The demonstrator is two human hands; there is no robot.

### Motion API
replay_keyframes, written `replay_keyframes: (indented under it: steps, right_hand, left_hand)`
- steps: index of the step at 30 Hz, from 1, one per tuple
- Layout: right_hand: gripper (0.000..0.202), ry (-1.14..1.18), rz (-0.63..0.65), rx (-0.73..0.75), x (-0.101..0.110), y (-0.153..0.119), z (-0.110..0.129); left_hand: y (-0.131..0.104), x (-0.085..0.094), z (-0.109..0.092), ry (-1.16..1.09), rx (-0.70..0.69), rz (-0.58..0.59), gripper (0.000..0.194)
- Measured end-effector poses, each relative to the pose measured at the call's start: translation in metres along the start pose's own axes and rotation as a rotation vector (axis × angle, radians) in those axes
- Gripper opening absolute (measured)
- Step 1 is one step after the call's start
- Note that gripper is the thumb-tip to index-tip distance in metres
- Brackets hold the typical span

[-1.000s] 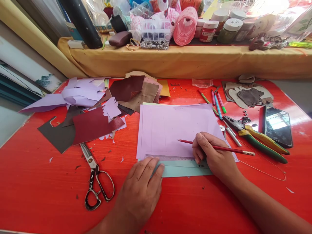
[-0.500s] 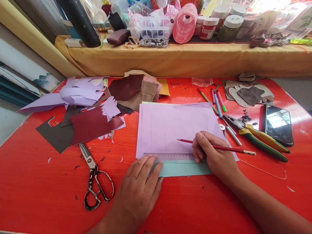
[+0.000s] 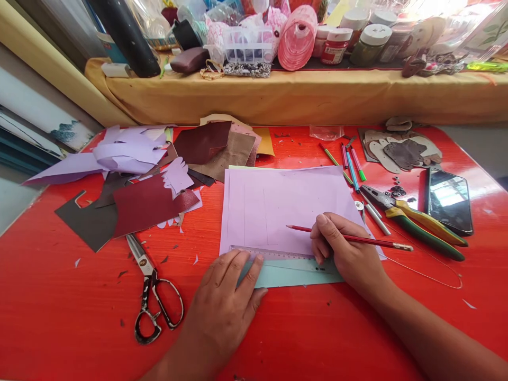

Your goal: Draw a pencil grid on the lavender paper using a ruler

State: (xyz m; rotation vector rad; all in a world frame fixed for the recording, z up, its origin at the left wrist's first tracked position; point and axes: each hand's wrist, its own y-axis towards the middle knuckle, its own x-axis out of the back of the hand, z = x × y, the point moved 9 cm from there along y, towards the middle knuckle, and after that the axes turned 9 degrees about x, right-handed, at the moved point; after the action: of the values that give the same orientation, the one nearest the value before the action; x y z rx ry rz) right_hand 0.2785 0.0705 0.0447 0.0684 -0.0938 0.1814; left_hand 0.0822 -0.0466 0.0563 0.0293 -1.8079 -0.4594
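Note:
Purple paper [image 3: 293,206] with thin pencil lines lies at the middle of the red table. Across its lower part rests a clear ruler [image 3: 278,253], slightly slanted, over a light blue-green strip [image 3: 293,277]. My left hand [image 3: 230,296] lies flat with spread fingers on the ruler's left end and the strip. My right hand [image 3: 345,248] is closed round a red pencil [image 3: 369,241], whose tip points left just above the paper; its lower fingers are near the ruler's right part.
Scissors [image 3: 153,291] lie left of my left hand, below leather scraps [image 3: 146,206] and purple offcuts [image 3: 127,153]. Right of the paper are pens [image 3: 352,168], pliers [image 3: 413,219], a wire loop and a phone [image 3: 450,198]. Jars [image 3: 337,45] stand on the back ledge [image 3: 278,98].
The ruler has tilted, its right end now lower over the blue-green strip. My left fingers have shifted slightly with it. The whole view has moved a little.

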Motion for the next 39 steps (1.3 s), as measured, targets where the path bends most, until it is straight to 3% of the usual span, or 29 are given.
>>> replay_keyframes:
  steps: [11, 17, 21, 24, 29, 39]
  right_hand:
    - [0.056, 0.011, -0.002, -0.002, -0.001, 0.001, -0.003]
    - [0.056, 0.033, 0.009, -0.010, -0.003, 0.001, -0.002]
    - [0.056, 0.033, 0.014, -0.019, -0.004, 0.000, -0.003]
    - [0.057, 0.030, 0.015, -0.024, -0.004, 0.000, -0.004]
    - [0.056, 0.054, 0.021, -0.024, -0.006, 0.000, -0.005]
    - [0.054, 0.036, 0.049, -0.030, -0.007, 0.000, -0.007]
  left_hand:
    - [0.002, 0.003, 0.000, -0.097, -0.102, 0.036, 0.037]
    - [-0.005, 0.002, -0.005, 0.010, -0.063, 0.054, 0.046]
    - [-0.002, -0.001, -0.010, 0.080, -0.157, 0.078, 0.053]
    - [0.006, -0.001, -0.006, 0.057, -0.242, 0.112, 0.045]
    - [0.019, 0.001, 0.001, -0.041, -0.369, 0.072, 0.028]
    - [0.025, 0.003, 0.004, -0.125, -0.344, 0.057, 0.027]
